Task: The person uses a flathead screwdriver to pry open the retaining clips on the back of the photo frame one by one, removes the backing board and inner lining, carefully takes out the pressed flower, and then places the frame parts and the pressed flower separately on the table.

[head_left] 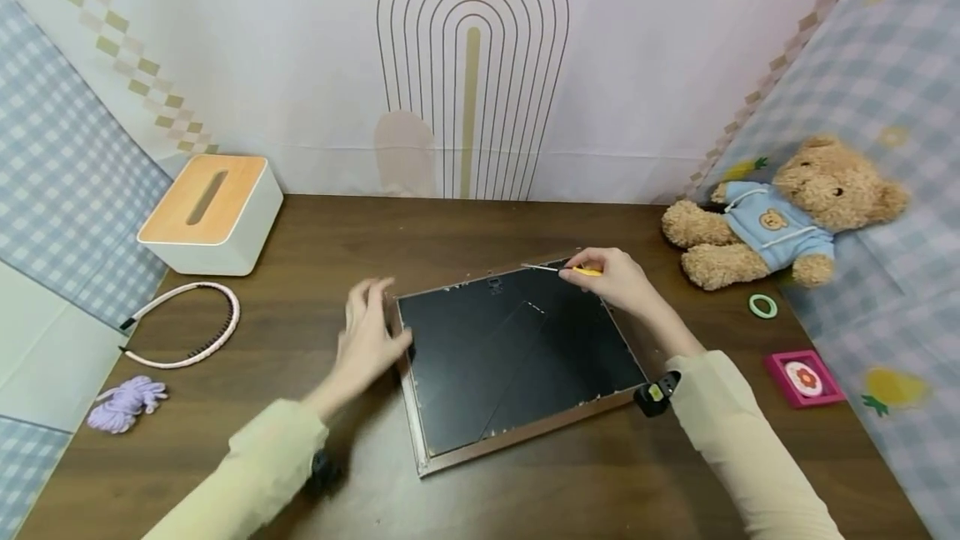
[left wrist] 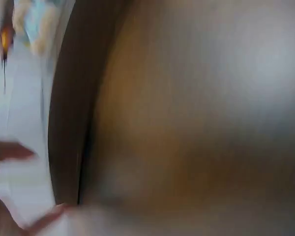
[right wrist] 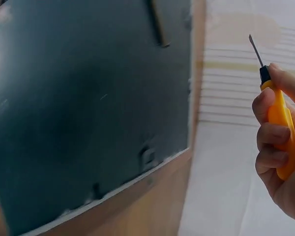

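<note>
A picture frame lies back side up on the table, its black backing board [head_left: 517,357] showing and its wooden rim [head_left: 525,433] turned a little askew. Small metal tabs stick up along the board's edges. My right hand [head_left: 611,277] grips a small screwdriver [right wrist: 280,123] by its yellow handle, the thin flat blade pointing left above the frame's far edge. At the frame's left edge is my left hand [head_left: 367,336], fingers spread and thumb over the rim. The left wrist view is blurred, with thumb and fingers [left wrist: 44,219] apart.
A white tissue box [head_left: 217,227] with a wooden lid stands at the back left, near a headband [head_left: 225,340] and purple yarn [head_left: 127,403]. To the right are a teddy bear [head_left: 780,219], a green ring [head_left: 762,306] and a pink box [head_left: 805,379].
</note>
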A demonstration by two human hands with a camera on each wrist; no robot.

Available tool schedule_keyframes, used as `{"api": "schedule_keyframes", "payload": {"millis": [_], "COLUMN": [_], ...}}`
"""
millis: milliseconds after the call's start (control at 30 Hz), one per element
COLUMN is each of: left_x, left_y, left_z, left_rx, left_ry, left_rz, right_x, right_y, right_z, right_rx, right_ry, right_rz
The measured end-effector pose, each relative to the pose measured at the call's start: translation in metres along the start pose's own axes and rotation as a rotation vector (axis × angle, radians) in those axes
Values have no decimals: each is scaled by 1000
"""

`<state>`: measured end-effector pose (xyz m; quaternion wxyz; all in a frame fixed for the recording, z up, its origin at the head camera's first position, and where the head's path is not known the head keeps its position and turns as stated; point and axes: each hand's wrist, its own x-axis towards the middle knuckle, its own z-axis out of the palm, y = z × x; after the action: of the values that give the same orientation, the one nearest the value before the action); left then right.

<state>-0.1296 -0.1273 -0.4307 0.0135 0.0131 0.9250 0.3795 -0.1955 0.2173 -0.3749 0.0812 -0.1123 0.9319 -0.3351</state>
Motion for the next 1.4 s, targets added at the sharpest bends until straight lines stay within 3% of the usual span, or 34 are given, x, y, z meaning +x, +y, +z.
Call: {"api": "schedule_keyframes", "payload": {"millis": [100, 167, 233, 333, 533, 733, 867, 1000, 1100, 1233, 1400], "left_x": [35, 57, 69, 74, 68, 44, 19, 0, 1, 21, 34], "left_y": [-6, -9, -14, -19, -22, -24, -18, -9, -7, -9, -11], "left_z": [-11, -14, -15, -16, -17, -11, 3, 13, 15, 16, 21], "left_rx": [235, 310, 336, 304, 247, 185, 75, -83, -174, -238, -350], "left_ry": [-72, -198, -298, -345, -291, -196, -146, -176, -190, -178, -272], "left_rz": [213, 278, 297, 290, 321, 273, 188, 79, 44, 61, 6], "right_x": [2, 4, 6, 6, 4, 7, 8, 9, 10, 16, 25], "right_y": [3, 1, -1, -3, 1, -1, -4, -7, -11, -20, -32], "right_z": [8, 16, 24, 30, 31, 30, 31, 37, 44, 58, 77], "right_rx": [38, 79, 109, 117, 117, 111, 96, 74, 19, -93, -160], "right_ry": [-6, -15, -26, -38, -40, -38, -36, -59, -80, -110, -160], "right_rz": [-16, -36, -57, -70, -55, -69, -70, -85, -129, -203, -225]}}
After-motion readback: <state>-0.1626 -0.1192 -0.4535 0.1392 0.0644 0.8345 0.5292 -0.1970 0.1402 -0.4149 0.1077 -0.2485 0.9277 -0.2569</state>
